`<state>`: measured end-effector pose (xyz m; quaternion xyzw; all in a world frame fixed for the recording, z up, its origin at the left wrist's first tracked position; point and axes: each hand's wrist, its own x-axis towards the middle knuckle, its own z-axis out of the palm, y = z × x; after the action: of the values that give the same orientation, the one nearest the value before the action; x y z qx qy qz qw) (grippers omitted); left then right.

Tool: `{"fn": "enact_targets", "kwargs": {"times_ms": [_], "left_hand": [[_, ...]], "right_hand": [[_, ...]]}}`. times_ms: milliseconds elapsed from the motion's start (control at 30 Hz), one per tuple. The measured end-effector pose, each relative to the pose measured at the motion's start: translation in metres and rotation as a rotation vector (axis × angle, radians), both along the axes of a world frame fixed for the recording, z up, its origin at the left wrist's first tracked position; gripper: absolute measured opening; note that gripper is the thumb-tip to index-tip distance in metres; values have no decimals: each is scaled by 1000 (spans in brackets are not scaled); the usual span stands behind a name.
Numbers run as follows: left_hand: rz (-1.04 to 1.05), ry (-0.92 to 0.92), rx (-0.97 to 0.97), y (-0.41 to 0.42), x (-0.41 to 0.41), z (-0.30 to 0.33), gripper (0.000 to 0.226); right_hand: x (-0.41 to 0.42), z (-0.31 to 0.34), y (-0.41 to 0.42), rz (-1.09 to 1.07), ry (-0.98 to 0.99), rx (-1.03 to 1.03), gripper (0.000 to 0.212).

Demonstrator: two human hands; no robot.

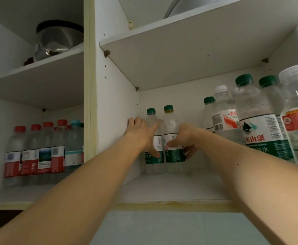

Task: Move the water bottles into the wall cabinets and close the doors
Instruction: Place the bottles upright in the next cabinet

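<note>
Hands both reach into the right cabinet. Left hand (141,131) lies flat, fingers straight, against one green-capped bottle (152,138) by the side wall. Right hand (183,138) curls round a second green-capped bottle (173,137), upright on the shelf (171,188). Right of them stand about five more bottles (256,124), three green caps, two white. Left cabinet holds about six bottles (43,151), mostly red-capped, under a steel pot (58,39).

Steel pot (56,40) on upper left shelf (38,67).
</note>
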<state>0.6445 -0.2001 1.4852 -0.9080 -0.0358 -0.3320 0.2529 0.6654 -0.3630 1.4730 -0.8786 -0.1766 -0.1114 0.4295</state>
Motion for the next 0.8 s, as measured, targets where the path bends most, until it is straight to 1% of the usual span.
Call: {"fn": "enact_targets", "kwargs": {"times_ms": [100, 233, 333, 433, 600, 733, 800], "left_hand": [[27, 7, 40, -1, 10, -2, 137], [66, -28, 108, -1, 20, -2, 139], [82, -25, 117, -3, 19, -2, 139], [104, -54, 118, -5, 15, -4, 137], [225, -95, 183, -5, 8, -11, 134], [331, -120, 175, -6, 6, -17, 137], [392, -118, 182, -4, 8, -20, 133]], "right_hand": [[5, -2, 0, 9, -9, 5, 27], [11, 0, -1, 1, -32, 1, 31], [11, 0, -2, -21, -63, -40, 30], [12, 0, -2, -39, -50, -45, 31], [11, -2, -1, -35, -20, -40, 40], [12, -4, -2, -22, 3, -19, 35], [11, -4, -1, -34, -6, -13, 32]]}}
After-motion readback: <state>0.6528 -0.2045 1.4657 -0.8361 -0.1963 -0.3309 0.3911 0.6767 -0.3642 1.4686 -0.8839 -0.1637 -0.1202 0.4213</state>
